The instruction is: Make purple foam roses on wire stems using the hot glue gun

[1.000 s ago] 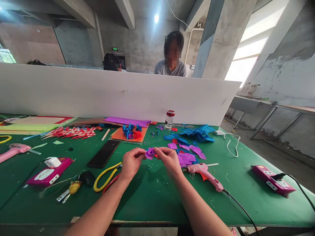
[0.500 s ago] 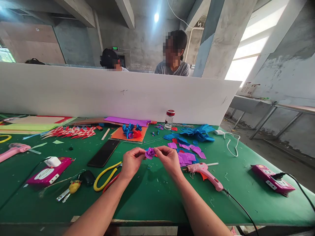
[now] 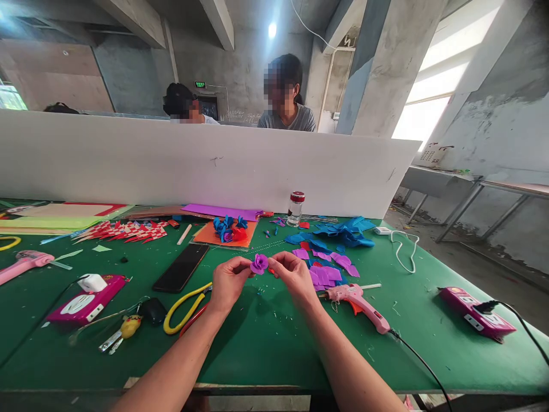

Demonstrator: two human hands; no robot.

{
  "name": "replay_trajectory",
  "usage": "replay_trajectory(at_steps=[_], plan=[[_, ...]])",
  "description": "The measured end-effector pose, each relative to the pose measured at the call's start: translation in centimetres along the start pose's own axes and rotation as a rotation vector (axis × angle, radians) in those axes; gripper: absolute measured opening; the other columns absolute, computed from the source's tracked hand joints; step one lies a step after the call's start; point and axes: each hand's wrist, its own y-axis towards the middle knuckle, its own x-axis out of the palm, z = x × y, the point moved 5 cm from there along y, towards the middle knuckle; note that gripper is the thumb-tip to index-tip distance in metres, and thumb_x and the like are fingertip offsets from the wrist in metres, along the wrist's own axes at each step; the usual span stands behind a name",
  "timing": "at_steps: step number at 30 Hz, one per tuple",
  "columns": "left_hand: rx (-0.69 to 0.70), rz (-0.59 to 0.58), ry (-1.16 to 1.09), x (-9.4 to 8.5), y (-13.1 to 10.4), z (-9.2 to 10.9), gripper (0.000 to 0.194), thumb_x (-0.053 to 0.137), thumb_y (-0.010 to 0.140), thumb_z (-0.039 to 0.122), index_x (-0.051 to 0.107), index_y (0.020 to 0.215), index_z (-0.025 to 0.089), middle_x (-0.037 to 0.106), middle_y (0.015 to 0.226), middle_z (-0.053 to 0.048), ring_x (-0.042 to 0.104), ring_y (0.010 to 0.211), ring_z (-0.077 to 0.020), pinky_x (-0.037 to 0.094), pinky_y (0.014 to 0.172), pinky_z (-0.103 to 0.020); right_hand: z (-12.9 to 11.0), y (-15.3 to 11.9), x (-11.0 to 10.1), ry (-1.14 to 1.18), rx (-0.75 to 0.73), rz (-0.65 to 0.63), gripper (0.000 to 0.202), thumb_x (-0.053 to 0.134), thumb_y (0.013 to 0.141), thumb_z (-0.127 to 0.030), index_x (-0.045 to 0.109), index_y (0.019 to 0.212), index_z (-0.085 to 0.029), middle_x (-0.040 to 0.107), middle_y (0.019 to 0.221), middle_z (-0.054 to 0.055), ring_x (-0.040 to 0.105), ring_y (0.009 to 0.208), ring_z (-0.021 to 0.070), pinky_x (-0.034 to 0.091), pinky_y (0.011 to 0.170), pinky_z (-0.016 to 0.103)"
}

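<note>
A small purple paper flower (image 3: 259,264) is pinched between the fingertips of my left hand (image 3: 231,281) above the green table (image 3: 274,355). My right hand (image 3: 295,277) is at the flower's right side, thumb and finger pressed together near its edge. Purple paper petals (image 3: 326,277) lie just beyond my right hand, with blue paper pieces (image 3: 349,232) behind them. A pink glue gun (image 3: 358,300) rests to the right. On an orange sheet (image 3: 210,236) sit several blue, red and purple paper flowers (image 3: 230,229).
Left of my hands are yellow-handled pliers (image 3: 182,303), a black phone (image 3: 182,268), keys (image 3: 128,327) and a pink power strip (image 3: 92,300). A glass jar (image 3: 295,209) stands by the white partition (image 3: 214,166); two people are behind it. Another power strip (image 3: 472,312) lies right.
The purple flower has turned to show its open face and shifted slightly left and up. My right fingers have come a little away from it. Both people behind the partition have shifted left.
</note>
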Motion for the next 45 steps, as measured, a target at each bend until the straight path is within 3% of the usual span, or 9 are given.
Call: replay_trajectory(at_steps=[11, 18, 25, 31, 37, 45], plan=[[0.034, -0.02, 0.055, -0.1, -0.1, -0.4, 0.006, 0.066, 0.07, 0.022, 0.072, 0.069, 0.02, 0.07, 0.061, 0.001, 0.064, 0.058, -0.0145, 0.051, 0.059, -0.023, 0.4, 0.0, 0.1, -0.073, 0.012, 0.024, 0.028, 0.068, 0.072, -0.043, 0.068, 0.068, -0.016, 0.061, 0.06, 0.001, 0.048, 0.055, 0.012, 0.033, 0.05, 0.024], [-0.149, -0.083, -0.153, 0.5, -0.1, -0.5, 0.016, 0.074, 0.066, 0.033, 0.068, 0.064, 0.018, 0.07, 0.059, -0.001, 0.067, 0.058, -0.0189, 0.056, 0.06, -0.03, 0.7, 0.3, -1.6, 0.069, -0.004, 0.188, 0.031, 0.068, 0.073, -0.045, 0.061, 0.06, -0.018, 0.056, 0.055, -0.001, 0.046, 0.052, 0.0111, 0.034, 0.052, 0.025], [-0.214, -0.189, -0.321, 1.2, -0.6, -0.2, 0.023, 0.08, 0.062, 0.035, 0.074, 0.075, 0.017, 0.072, 0.069, -0.002, 0.067, 0.062, -0.019, 0.056, 0.057, -0.03, 0.9, 0.4, -0.2, 0.076, 0.01, -0.014, 0.032, 0.067, 0.075, -0.05, 0.066, 0.07, -0.018, 0.06, 0.064, 0.001, 0.049, 0.057, 0.0121, 0.038, 0.057, 0.025], [-0.069, -0.171, -0.229, 0.9, -0.4, 0.3, 0.022, 0.076, 0.067, 0.038, 0.074, 0.074, 0.017, 0.068, 0.062, -0.001, 0.061, 0.056, -0.0151, 0.053, 0.059, -0.028, -0.4, -0.3, 0.9, -0.023, -0.123, -0.188, 0.033, 0.054, 0.086, -0.05, 0.072, 0.086, -0.022, 0.063, 0.081, 0.003, 0.053, 0.074, 0.0167, 0.043, 0.07, 0.028], [0.003, -0.213, -0.164, 1.1, -0.6, 0.5, 0.012, 0.073, 0.071, 0.031, 0.073, 0.073, 0.019, 0.066, 0.059, 0.001, 0.06, 0.057, -0.0141, 0.049, 0.059, -0.025, -1.1, -0.7, 0.8, -0.017, -0.173, -0.204, 0.037, 0.048, 0.09, -0.051, 0.072, 0.09, -0.023, 0.064, 0.095, 0.005, 0.056, 0.093, 0.0216, 0.044, 0.08, 0.03], [-0.008, -0.203, -0.121, 1.1, -0.6, -0.2, 0.006, 0.067, 0.072, 0.022, 0.072, 0.073, 0.019, 0.067, 0.062, 0.0, 0.061, 0.06, -0.0144, 0.049, 0.06, -0.024, -1.2, -0.6, 0.2, 0.017, -0.153, -0.141, 0.034, 0.05, 0.09, -0.046, 0.071, 0.107, -0.024, 0.066, 0.096, 0.005, 0.058, 0.091, 0.0211, 0.045, 0.081, 0.031]])
